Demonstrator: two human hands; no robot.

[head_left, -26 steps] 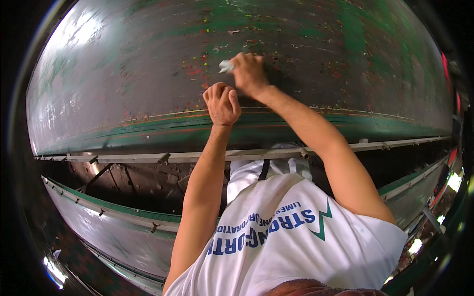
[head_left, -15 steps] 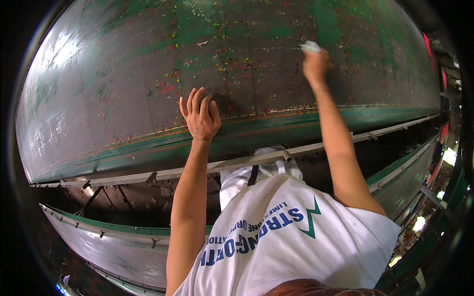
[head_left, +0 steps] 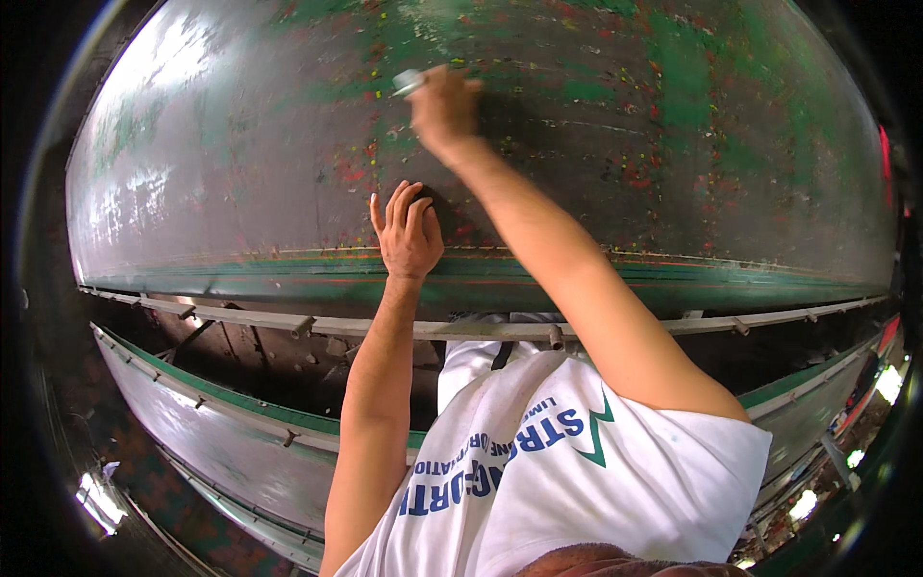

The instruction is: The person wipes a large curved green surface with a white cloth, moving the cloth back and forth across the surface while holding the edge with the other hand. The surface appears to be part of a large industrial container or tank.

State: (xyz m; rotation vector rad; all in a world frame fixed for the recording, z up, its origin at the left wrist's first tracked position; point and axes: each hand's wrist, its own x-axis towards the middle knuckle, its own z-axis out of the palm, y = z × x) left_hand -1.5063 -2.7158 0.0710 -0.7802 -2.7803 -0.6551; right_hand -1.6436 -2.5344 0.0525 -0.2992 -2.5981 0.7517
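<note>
The two hands are apart over a long, broad desk [head_left: 548,207], whose dark grey top is streaked with green and speckled red and yellow. The right hand [head_left: 447,111] is clamped on a small pale piece [head_left: 409,83], which sticks out on its left side, above the desk's middle and farther from the body than the other hand; both are blurred, so the kind of piece cannot be told. The left hand [head_left: 411,236] holds nothing, its fingers slightly spread and pointing away from the body; how firmly it presses on the top cannot be told. A green band [head_left: 288,273] runs along the desk's near edge, beside a metal rail [head_left: 252,317]. The person wears a white shirt [head_left: 615,500] with blue and green print
</note>
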